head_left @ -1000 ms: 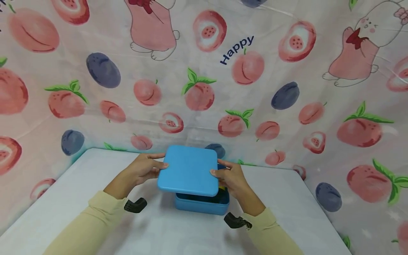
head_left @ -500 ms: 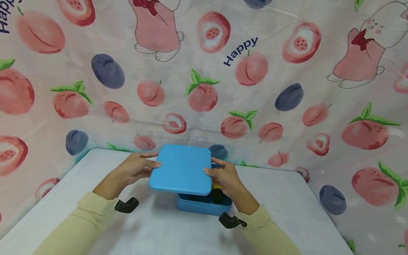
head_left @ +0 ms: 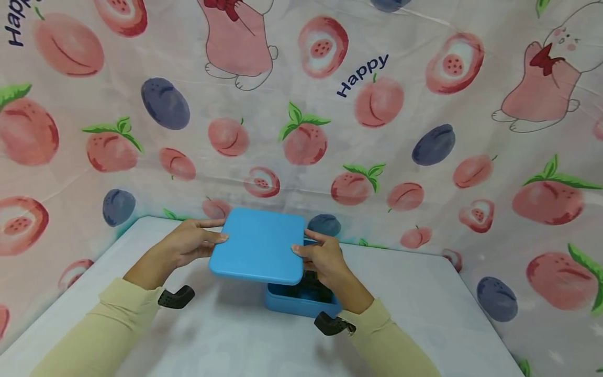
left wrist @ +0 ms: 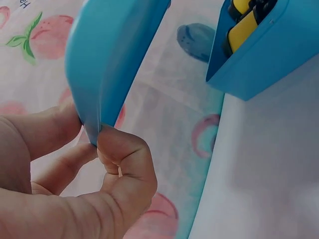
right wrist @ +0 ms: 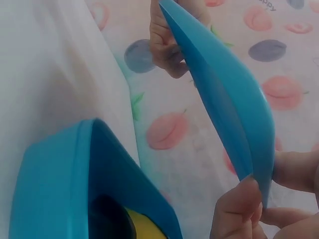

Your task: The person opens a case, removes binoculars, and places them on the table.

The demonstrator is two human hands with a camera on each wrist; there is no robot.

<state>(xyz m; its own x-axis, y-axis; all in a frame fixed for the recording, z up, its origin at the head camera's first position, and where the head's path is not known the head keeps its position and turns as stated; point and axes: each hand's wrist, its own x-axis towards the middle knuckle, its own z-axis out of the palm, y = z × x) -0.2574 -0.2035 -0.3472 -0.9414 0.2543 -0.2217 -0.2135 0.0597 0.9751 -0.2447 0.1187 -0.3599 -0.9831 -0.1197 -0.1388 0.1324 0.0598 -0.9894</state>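
A flat blue lid (head_left: 259, 245) is held between both hands, raised above the table and to the left of an open blue box (head_left: 301, 305). My left hand (head_left: 190, 243) pinches the lid's left edge between thumb and fingers. On the opposite edge, my right hand (head_left: 325, 257) grips it the same way. The lid's front corner overlaps the box's back left part in the head view. Black and yellow items (left wrist: 244, 30) lie inside the box; their kind cannot be made out.
Under the box spreads a white table (head_left: 226, 335). Behind it hangs a cloth (head_left: 264, 125) printed with peaches, plums and rabbits. Black wrist devices (head_left: 176, 297) are worn at both cuffs.
Both hands have carried the lid leftward and slightly up, away from the box. More of the box's dark inside shows now. The view has shifted slightly.
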